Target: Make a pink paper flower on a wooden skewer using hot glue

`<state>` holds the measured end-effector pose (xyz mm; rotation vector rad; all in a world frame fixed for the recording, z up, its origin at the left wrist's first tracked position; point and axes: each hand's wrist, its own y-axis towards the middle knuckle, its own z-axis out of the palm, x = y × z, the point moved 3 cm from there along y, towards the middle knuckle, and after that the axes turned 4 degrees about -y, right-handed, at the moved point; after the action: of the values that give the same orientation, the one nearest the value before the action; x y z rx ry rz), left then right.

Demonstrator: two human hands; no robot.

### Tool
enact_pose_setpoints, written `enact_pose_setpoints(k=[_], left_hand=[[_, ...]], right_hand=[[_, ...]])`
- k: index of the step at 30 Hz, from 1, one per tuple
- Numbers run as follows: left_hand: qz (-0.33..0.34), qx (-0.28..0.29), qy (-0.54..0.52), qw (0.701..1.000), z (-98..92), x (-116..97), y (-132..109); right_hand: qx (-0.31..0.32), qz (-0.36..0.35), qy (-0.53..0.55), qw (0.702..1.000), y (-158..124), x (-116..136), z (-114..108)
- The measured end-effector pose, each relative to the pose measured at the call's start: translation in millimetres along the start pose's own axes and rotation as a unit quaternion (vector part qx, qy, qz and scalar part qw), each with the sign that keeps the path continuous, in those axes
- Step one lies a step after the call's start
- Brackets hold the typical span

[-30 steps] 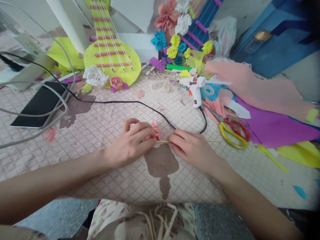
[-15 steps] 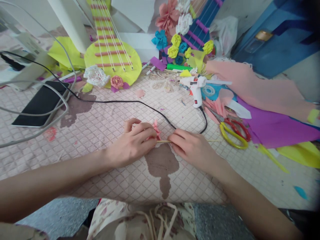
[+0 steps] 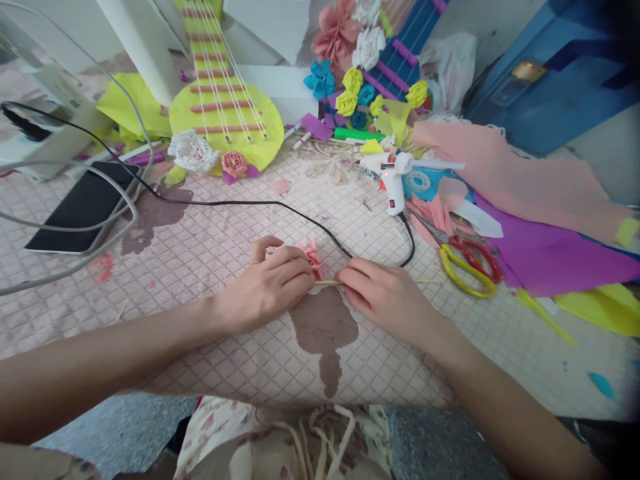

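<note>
A small pink crepe-paper flower (image 3: 313,256) shows just past the fingertips of my left hand (image 3: 273,283). Those fingers are bent and closed around its near side, which they hide. A thin wooden stick (image 3: 327,283) runs level between my hands, its left end reaching the flower and left fingertips. Pinched on the stick is my right hand (image 3: 383,293), fingers pressed together, with the stick's thin tip coming out on the far side. Whether flower and stick are joined is hidden by my left fingers.
Behind my right hand stands a white glue gun (image 3: 395,180) with a black cord (image 3: 280,203) crossing the table. Scissors (image 3: 465,267) and purple paper (image 3: 550,257) lie right. A yellow paper guitar (image 3: 225,127) leans at the back; a phone (image 3: 83,207) lies left.
More of the pink flower shows beside my left fingertips, as it has turned or my fingers have shifted slightly. My right hand and the stick stay in place.
</note>
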<state>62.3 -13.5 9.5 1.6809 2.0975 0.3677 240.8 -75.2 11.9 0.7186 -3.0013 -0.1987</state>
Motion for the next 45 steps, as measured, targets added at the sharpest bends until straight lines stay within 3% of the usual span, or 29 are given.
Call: enact_pose_setpoints(k=[14,37,45], left_hand=[[-0.037,-0.008,-0.040,0.998,2.6,4.1,-3.1],[-0.041,-0.030,-0.030,0.998,0.6,5.1,-4.0],[-0.062,-0.019,-0.057,0.996,0.5,9.3,-7.4]], right_hand=[[0.005,0.006,0.018,1.000,0.7,-0.5,-1.0],[0.006,0.006,0.014,1.000,1.8,0.3,-0.4],[0.010,0.032,0.084,0.996,-6.6,-19.5,-13.8]])
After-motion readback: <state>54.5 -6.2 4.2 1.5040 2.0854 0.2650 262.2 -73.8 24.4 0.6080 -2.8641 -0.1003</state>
